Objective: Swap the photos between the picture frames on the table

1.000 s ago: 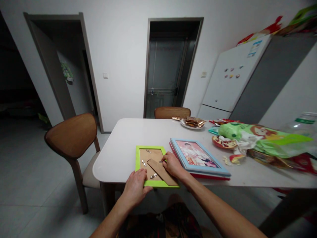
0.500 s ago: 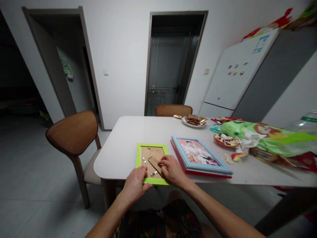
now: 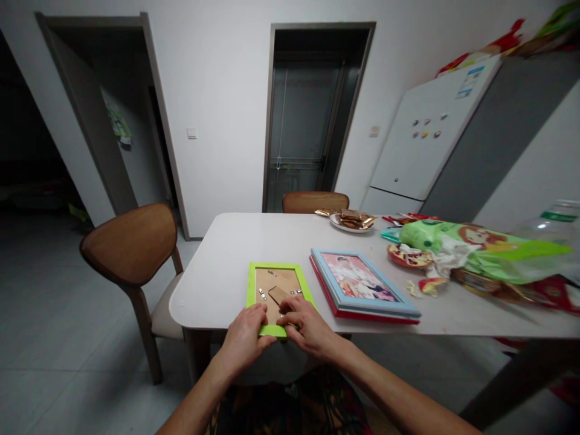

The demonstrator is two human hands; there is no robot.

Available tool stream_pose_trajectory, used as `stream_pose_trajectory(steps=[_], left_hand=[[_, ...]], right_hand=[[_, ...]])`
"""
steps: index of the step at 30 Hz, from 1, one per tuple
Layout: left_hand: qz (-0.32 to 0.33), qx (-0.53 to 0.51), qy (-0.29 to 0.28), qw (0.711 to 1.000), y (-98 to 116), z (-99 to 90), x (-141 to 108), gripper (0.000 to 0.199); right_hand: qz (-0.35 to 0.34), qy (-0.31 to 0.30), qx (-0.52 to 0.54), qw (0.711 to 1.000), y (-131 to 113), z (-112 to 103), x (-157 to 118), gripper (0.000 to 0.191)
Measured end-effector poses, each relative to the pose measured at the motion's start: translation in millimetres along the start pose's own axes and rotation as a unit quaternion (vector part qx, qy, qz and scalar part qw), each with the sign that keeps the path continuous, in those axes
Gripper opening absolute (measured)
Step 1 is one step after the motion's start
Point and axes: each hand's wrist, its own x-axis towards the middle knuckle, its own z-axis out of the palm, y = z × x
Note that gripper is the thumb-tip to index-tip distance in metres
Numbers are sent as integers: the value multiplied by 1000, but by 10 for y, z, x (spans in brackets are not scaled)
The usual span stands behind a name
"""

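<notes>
One green frame (image 3: 277, 281) lies partly under both hands (image 3: 244, 333) (image 3: 310, 326).

Left hand (image 3: 244, 331) and right hand (image 3: 309, 326): two hands in all
Green frame (image 3: 251, 287): one
Stand leg (image 3: 277, 294): one
Metal clips (image 3: 263, 294): three in plain view
Face-up framed picture (image 3: 361, 280): one
Table (image 3: 254, 238): one
Plate (image 3: 343, 228): one
Larger pomegranate pieces (image 3: 408, 258): two
Chairs (image 3: 136, 241): two
Fridge (image 3: 408, 157): one
Coloured magnets (image 3: 425, 134): six, three per row
Wall switches (image 3: 191, 133): two
Doorways (image 3: 270, 96): two
</notes>
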Motion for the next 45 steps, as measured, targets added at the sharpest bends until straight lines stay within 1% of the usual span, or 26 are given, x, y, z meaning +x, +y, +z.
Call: stream_pose_trajectory(steps=[3, 6, 10, 13, 16, 19, 21, 23, 24, 26, 28, 30, 33, 39, 45], left_hand=[[-5, -2, 3, 1000, -7, 16, -2, 49], [5, -3, 7, 1000, -6, 24, -23, 49], [0, -4, -1, 1000, 4, 10, -56, 51], [-2, -7, -4, 1000, 2, 5, -62, 50], [3, -13, 3, 1000, -3, 12, -56, 48], [4, -17, 3, 1000, 2, 15, -49, 40], [-3, -18, 0, 1000, 12, 9, -47, 39], [-8, -17, -1, 1000, 23, -2, -48, 43], [-10, -15, -2, 1000, 28, -7, -51, 44], [-12, -10, -7, 1000, 36, -16, -65, 43], [-11, -5, -9, 1000, 41, -20, -86, 41], [-11, 0, -7, 1000, 44, -19, -113, 42], [-11, 3, -2, 1000, 50, -15, -150, 42], [-21, 26, -2, 999, 98, -29, -182, 45], [-32, 59, -31, 997, 158, -60, -194, 54]], right_hand=[[32, 8, -4, 999, 12, 40, 105, 28], [73, 9, -23, 997, 35, 121, 312, 32], [98, -27, -72, 992, 43, 232, 586, 26], [88, -49, -87, 991, 26, 269, 666, 23], [48, -60, -101, 992, -4, 264, 636, 18], [9, -75, -117, 990, -33, 246, 581, 17], [2, -78, -114, 990, -28, 237, 571, 17], [6, -72, -88, 993, 18, 227, 594, 17], [19, -61, -69, 996, 57, 221, 619, 19], [85, -26, -43, 995, 163, 208, 686, 24], [172, 9, -40, 984, 283, 200, 766, 27], [230, 20, -50, 972, 389, 205, 844, 25], [270, 17, -62, 961, 489, 246, 940, 25], [341, 18, -82, 936, 594, 367, 1077, 23], [382, 15, -80, 921, 652, 384, 1164, 20]])
